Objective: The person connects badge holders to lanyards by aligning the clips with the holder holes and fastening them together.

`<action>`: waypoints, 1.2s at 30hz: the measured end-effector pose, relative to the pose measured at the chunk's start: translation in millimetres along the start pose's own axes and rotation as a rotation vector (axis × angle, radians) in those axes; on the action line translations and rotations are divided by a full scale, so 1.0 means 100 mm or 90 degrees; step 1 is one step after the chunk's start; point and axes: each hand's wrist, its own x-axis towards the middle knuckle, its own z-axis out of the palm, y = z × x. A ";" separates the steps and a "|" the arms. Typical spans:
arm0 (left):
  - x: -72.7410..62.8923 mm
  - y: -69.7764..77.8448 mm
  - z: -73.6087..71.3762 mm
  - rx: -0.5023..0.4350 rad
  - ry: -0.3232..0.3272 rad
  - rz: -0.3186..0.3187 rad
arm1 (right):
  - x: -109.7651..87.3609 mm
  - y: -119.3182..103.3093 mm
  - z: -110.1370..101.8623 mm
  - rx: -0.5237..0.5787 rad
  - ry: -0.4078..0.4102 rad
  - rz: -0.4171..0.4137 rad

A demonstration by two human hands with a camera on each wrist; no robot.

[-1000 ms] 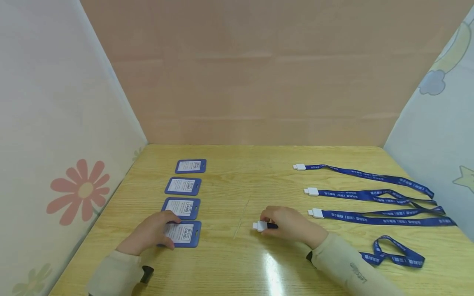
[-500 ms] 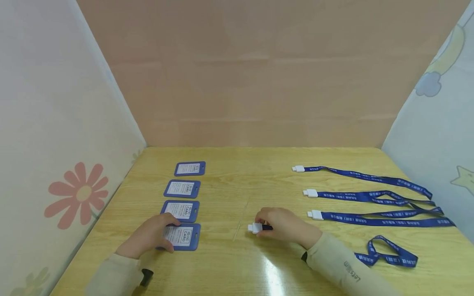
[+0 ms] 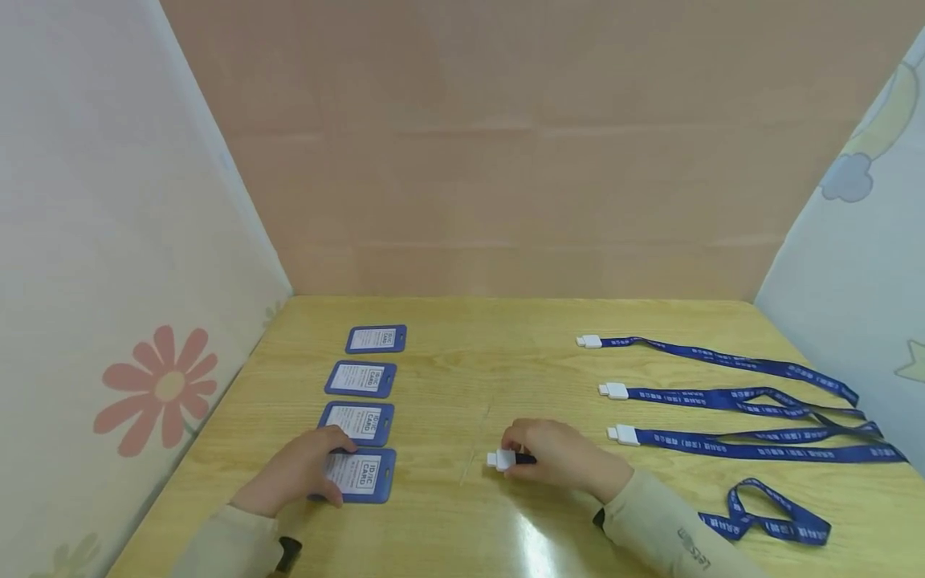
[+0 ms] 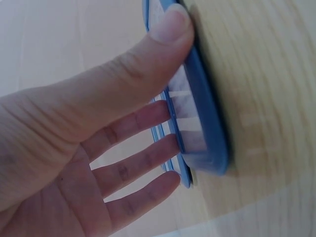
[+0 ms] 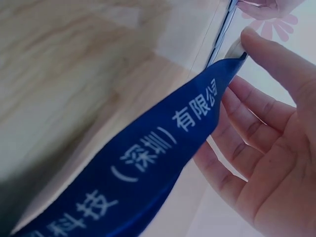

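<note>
In the head view my left hand (image 3: 302,472) grips the nearest blue card holder (image 3: 383,474) by its long edges, with the thumb on the near edge and the fingers at the far one. The holder lies on the table, labelled ID/IC CARD. In the left wrist view the thumb (image 4: 171,23) rests along its blue frame (image 4: 210,123). To the right, my right hand (image 3: 567,456) pinches the white clip (image 3: 503,460) of a blue lanyard (image 5: 143,153), the clip's tip pointing left at the holder, apart from it. The lanyard's loop (image 3: 784,530) trails out beyond the right sleeve.
Several more blue card holders, such as the far one (image 3: 376,339), line up behind the left hand. At right lie several blue lanyards, including the back one (image 3: 723,357), with white clips facing left. Fabric walls (image 3: 506,160) enclose the wooden table (image 3: 470,337).
The right hand has shifted slightly left with the clip, narrowing the gap to the card holder. The lanyard loop slid a little along with it. The left hand keeps its grip; the view tilts slightly.
</note>
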 end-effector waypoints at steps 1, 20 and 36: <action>0.00 0.01 0.00 -0.003 -0.004 -0.011 | 0.01 0.00 0.01 0.002 0.000 -0.003; 0.04 -0.01 0.04 -0.008 -0.019 -0.027 | 0.10 -0.06 0.04 0.001 0.009 -0.038; 0.06 0.04 0.02 0.002 -0.024 -0.053 | 0.30 -0.19 0.12 -0.008 -0.007 -0.079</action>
